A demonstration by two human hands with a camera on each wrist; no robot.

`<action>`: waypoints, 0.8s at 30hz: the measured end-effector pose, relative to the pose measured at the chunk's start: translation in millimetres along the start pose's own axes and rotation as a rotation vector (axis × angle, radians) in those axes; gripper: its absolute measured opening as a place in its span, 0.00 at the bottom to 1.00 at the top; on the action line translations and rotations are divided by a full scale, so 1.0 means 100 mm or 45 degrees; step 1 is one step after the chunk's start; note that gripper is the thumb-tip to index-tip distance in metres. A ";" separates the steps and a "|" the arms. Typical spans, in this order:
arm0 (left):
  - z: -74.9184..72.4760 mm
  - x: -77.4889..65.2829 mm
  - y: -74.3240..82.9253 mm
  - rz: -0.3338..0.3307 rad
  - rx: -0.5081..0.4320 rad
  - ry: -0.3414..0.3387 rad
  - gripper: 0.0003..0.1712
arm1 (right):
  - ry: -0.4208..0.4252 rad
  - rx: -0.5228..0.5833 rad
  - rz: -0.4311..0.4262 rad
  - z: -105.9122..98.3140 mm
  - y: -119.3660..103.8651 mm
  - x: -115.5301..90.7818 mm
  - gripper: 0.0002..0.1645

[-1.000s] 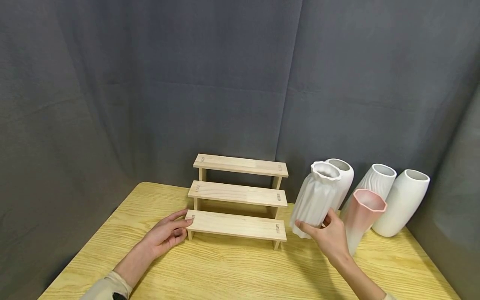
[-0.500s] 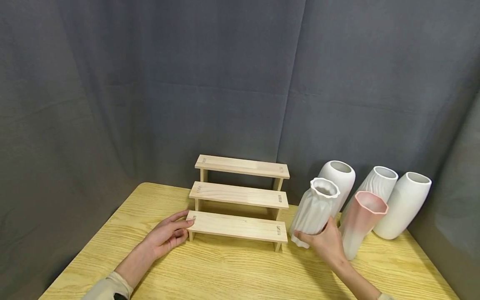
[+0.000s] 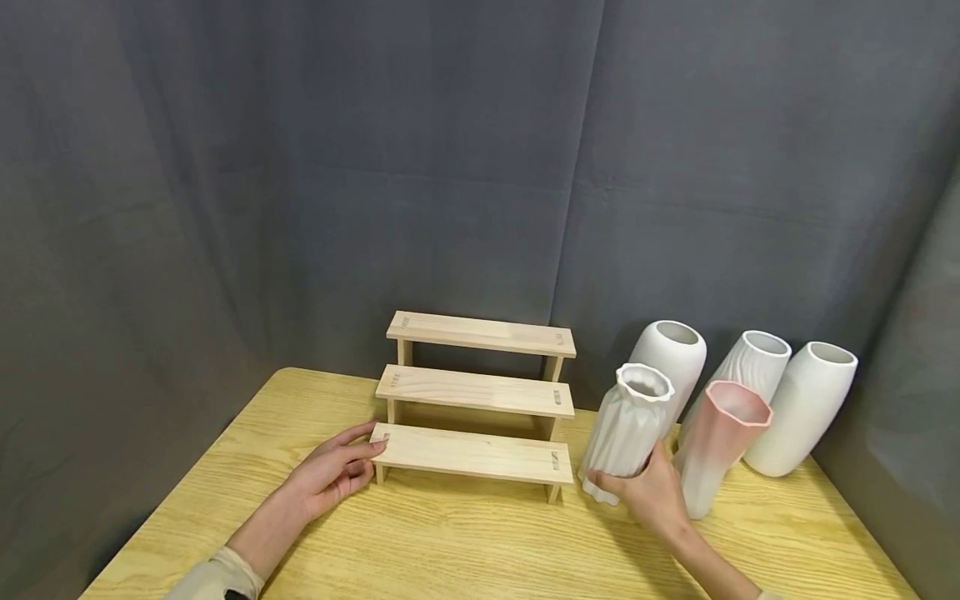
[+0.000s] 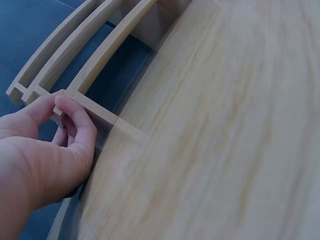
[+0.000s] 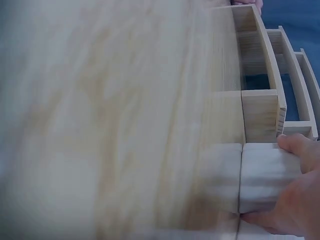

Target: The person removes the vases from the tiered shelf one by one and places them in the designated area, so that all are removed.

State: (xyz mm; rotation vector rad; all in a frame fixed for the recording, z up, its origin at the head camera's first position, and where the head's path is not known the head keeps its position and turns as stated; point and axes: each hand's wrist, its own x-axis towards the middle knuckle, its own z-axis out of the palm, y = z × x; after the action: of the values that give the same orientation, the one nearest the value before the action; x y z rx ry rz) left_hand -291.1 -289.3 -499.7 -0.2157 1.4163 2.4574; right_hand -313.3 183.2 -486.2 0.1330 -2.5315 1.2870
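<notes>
My left hand [image 3: 330,475] pinches the left end of the lowest board of a pale wooden three-tier display stand [image 3: 472,452]; in the left wrist view, thumb and finger [image 4: 80,120] close on that board's end. Right of the stand, my right hand [image 3: 651,496] grips the lower part of a white pleated vase [image 3: 626,433] with a scalloped rim. The vase is upright, its base at the tabletop. In the right wrist view, the right hand [image 5: 295,200] holds the white vase [image 5: 267,175] close beside the stand's end.
A pink-to-white vase [image 3: 723,446] stands just right of my right hand. Behind are a rounded white vase [image 3: 678,358], a wavy-ribbed white vase [image 3: 753,367] and a smooth white vase [image 3: 802,408]. Grey curtains [image 3: 450,167] surround the wooden table [image 3: 420,550].
My right hand has lowered the pleated vase to the tabletop, uncovering more of the rounded white vase behind it. The left hand has kept its place on the stand.
</notes>
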 end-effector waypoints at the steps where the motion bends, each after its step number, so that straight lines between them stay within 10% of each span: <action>1: 0.01 0.01 0.00 0.001 -0.002 -0.002 0.45 | -0.011 0.005 -0.010 -0.01 0.00 0.00 0.49; 6: 0.05 0.06 0.09 0.061 0.248 0.064 0.43 | -0.114 0.079 -0.008 -0.07 -0.11 0.00 0.48; 12: 0.14 -0.23 0.39 0.449 1.309 0.274 0.41 | -0.052 -0.096 0.023 -0.33 -0.54 -0.37 0.54; 18: 0.42 -0.58 0.74 1.040 1.998 0.548 0.43 | 0.193 -0.313 -0.393 -0.72 -1.01 -0.34 0.53; 24: 0.62 -0.51 0.69 1.053 2.282 0.557 0.50 | 0.269 -0.602 -0.648 -0.82 -1.13 -0.06 0.61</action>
State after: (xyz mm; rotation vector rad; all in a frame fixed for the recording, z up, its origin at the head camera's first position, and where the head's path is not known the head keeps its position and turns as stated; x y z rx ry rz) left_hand -264.8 -277.3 -397.8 0.3222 3.6064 0.4586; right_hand -265.3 181.7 -355.0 0.4707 -2.3278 0.4728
